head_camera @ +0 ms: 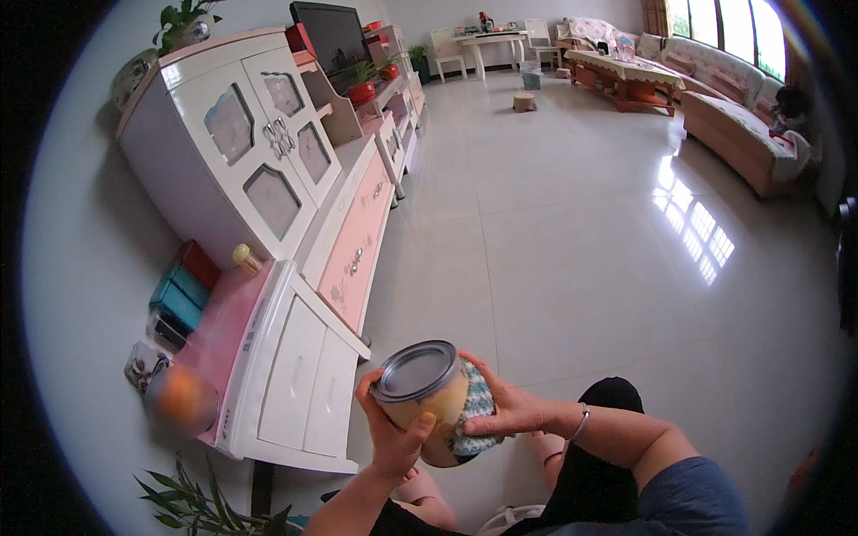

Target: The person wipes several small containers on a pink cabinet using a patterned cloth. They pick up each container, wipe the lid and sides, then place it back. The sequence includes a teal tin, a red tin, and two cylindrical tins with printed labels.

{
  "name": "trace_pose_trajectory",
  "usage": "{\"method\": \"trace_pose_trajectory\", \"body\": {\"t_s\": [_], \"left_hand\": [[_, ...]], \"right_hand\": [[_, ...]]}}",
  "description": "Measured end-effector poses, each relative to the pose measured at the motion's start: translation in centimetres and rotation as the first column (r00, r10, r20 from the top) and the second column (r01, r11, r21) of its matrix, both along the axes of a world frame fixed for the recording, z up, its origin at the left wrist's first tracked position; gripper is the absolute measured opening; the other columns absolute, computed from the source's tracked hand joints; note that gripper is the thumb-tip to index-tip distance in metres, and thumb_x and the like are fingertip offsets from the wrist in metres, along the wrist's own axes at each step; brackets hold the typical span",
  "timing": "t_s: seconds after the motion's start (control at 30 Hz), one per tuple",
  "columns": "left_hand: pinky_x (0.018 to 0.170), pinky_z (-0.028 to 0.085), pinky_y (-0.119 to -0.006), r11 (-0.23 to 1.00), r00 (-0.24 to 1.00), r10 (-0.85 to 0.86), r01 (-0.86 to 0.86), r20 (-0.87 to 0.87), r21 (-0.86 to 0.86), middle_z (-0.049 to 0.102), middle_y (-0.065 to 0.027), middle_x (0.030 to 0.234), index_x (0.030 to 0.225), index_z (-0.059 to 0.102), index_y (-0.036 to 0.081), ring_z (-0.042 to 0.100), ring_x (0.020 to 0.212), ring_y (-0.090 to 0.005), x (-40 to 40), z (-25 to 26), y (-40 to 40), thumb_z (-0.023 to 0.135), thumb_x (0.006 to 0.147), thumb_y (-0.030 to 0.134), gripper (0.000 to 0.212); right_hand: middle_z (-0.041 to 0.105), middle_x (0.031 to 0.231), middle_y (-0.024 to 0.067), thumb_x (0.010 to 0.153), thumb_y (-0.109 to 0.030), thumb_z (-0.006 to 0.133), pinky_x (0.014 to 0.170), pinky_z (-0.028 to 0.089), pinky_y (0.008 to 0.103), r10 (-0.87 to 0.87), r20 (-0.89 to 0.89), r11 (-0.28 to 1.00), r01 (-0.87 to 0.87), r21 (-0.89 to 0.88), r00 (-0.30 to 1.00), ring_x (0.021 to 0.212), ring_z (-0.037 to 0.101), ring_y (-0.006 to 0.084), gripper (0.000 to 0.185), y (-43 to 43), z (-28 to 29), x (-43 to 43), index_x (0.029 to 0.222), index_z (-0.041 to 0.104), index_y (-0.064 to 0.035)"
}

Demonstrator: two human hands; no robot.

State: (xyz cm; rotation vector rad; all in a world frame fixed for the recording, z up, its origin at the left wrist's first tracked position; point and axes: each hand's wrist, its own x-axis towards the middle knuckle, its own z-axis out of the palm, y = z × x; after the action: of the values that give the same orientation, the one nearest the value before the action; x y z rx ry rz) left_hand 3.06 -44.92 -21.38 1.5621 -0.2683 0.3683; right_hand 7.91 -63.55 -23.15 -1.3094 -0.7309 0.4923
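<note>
Between my two hands is a wide canister with a translucent lid, tilted above the floor in front of my legs. My left hand grips its left side, with the thumb across the front and the fingers up near the rim. On the other side my right hand presses a striped green and white knitted cloth against the canister's wall. Part of the cloth is hidden under the right palm and thumb. What the canister holds cannot be made out.
At my left stands a white cabinet with a pink top, bearing teal boxes and a small capped bottle. A leafy plant grows at lower left. Farther off are a low stool, a coffee table and a sofa with a person.
</note>
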Motion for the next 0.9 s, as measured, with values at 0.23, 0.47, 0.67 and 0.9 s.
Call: {"method": "trace_pose_trajectory", "body": {"t_s": [0.23,0.47,0.67,0.9], "left_hand": [[0.090,0.033,-0.034,0.971,0.987,-0.157,0.162,0.040,-0.174,0.032,-0.0114,0.114,0.124,0.016,0.009,0.037,0.106,-0.0210,-0.9,1.1,-0.1,0.076,0.062,0.032,0.090],[0.091,0.032,-0.038,0.886,0.894,-0.381,0.281,0.235,0.368,0.032,-0.0157,0.117,0.123,0.016,0.010,0.038,0.108,-0.0258,-0.4,3.6,1.5,0.084,0.048,0.022,0.102],[0.094,0.030,-0.043,0.854,0.799,-0.501,0.394,0.332,0.341,0.030,-0.0229,0.127,0.122,0.022,0.016,0.034,0.117,-0.0377,-1.1,4.2,-1.0,0.084,0.047,0.019,0.098],[0.092,0.035,-0.047,0.781,0.699,-0.623,0.535,0.350,0.323,0.023,-0.0240,0.131,0.125,0.021,0.019,0.031,0.119,-0.0415,0.2,1.2,-6.0,0.083,0.048,0.025,0.099]], "right_hand": [[0.029,0.132,0.0115,0.069,-0.060,0.058,0.100,0.025,0.0347,0.245,-0.308,0.934,-0.138,0.328,0.919,0.121,0.030,0.0215,0.097,0.6,-1.8,0.3,0.135,0.010,-0.0074],[0.042,0.124,0.0137,0.083,-0.060,0.029,0.096,0.031,0.0305,0.465,-0.449,0.872,-0.308,0.380,0.763,0.112,0.040,0.0185,0.074,-1.8,-1.6,1.7,0.122,0.036,0.0022],[0.028,0.133,0.0183,0.077,-0.053,0.049,0.102,0.021,0.0333,0.272,-0.400,0.951,-0.181,0.251,0.875,0.123,0.027,0.0244,0.083,-3.7,4.3,-2.4,0.131,0.021,0.0039],[0.029,0.127,0.0303,0.063,-0.049,0.065,0.097,0.024,0.0530,0.097,-0.397,0.993,-0.062,0.101,0.913,0.117,0.030,0.0463,0.097,-8.5,6.5,-3.1,0.132,0.020,0.0010]]}}
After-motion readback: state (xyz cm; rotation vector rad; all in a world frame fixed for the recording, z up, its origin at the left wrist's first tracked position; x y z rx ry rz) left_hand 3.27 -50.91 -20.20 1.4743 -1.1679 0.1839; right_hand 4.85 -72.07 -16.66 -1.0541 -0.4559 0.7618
